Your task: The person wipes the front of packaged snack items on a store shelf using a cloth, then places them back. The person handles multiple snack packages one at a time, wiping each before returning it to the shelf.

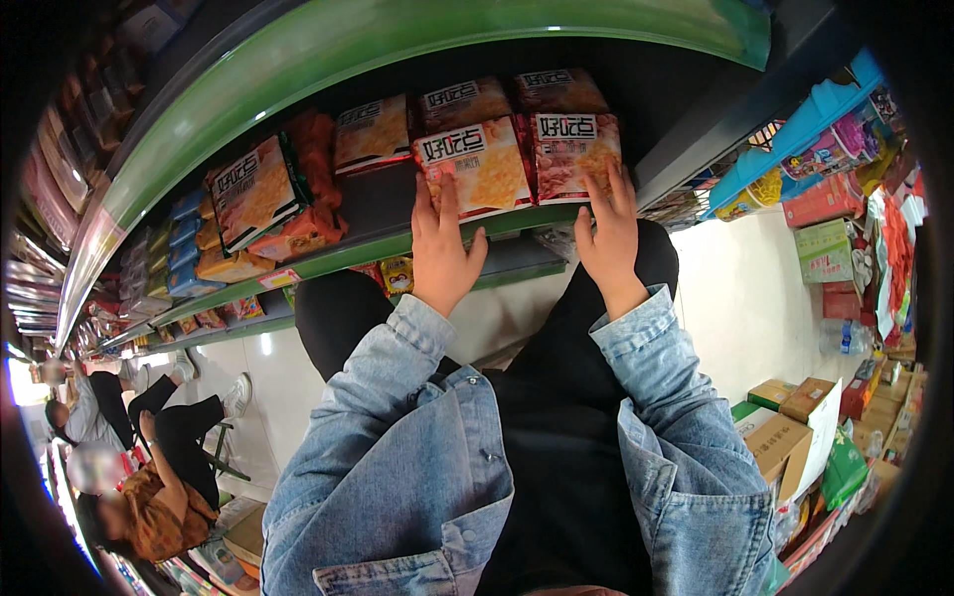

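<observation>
My left hand (446, 257) rests its fingertips on the lower front of a packet of biscuits (477, 167), its thumb apart and nothing gripped. To its right, my right hand (610, 242) touches the lower edge of a red biscuit packet (575, 153) with spread fingers. Both packets lie side by side at the front of a dark shelf with a green edge strip (373, 257). Behind them are more packets of the same kind (466, 103). Another biscuit packet (371, 132) lies to the left, and a tilted one (255, 192) leans on orange packs (302, 232).
A green-edged shelf (447, 37) hangs above. Blue baskets with snack cups (827, 149) are at the right, cardboard boxes (775, 439) on the lower right. At the left, one person (168, 506) sits near a folding stool (223, 454), with another person (86, 406) beyond.
</observation>
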`<state>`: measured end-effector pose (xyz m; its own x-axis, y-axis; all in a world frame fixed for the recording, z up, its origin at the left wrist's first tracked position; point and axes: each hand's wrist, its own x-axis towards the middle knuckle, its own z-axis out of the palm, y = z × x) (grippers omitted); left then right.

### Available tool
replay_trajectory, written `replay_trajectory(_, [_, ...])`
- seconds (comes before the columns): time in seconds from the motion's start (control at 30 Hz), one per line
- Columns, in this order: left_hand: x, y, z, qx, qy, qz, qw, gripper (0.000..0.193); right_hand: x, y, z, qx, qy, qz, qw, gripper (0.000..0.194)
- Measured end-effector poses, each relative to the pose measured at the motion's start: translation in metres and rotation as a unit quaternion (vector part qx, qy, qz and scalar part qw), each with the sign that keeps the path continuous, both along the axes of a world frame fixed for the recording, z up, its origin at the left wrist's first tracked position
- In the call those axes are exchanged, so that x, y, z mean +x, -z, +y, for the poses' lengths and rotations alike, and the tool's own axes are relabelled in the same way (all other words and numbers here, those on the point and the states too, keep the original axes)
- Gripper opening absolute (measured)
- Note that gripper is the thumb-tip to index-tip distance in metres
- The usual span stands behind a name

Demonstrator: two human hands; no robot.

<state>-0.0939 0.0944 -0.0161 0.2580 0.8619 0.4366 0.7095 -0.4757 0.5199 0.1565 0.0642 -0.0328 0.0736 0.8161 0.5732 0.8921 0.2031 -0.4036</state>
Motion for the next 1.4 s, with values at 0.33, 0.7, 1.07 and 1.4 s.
replay_trajectory(0.33, [-0.037,-0.029,-0.006,0.128,-0.063,0.004,0.99,0.071,-0.003,-0.007,-0.007,0.054,-0.018,0.019,0.998,0.043])
replay_trajectory(0.7, [-0.173,-0.084,0.02,0.224,-0.288,0.18,0.913,0.064,-0.068,-0.012,-0.027,0.061,-0.291,0.001,0.955,0.04])
replay_trajectory(1.07, [-0.218,-0.086,0.038,0.163,-0.166,0.168,0.958,0.046,-0.093,-0.004,-0.028,0.05,-0.363,0.016,0.93,0.038])
replay_trajectory(1.4, [-0.208,-0.073,0.04,0.22,-0.159,0.134,0.953,0.028,-0.115,-0.004,-0.034,0.03,-0.392,0.032,0.919,0.034])
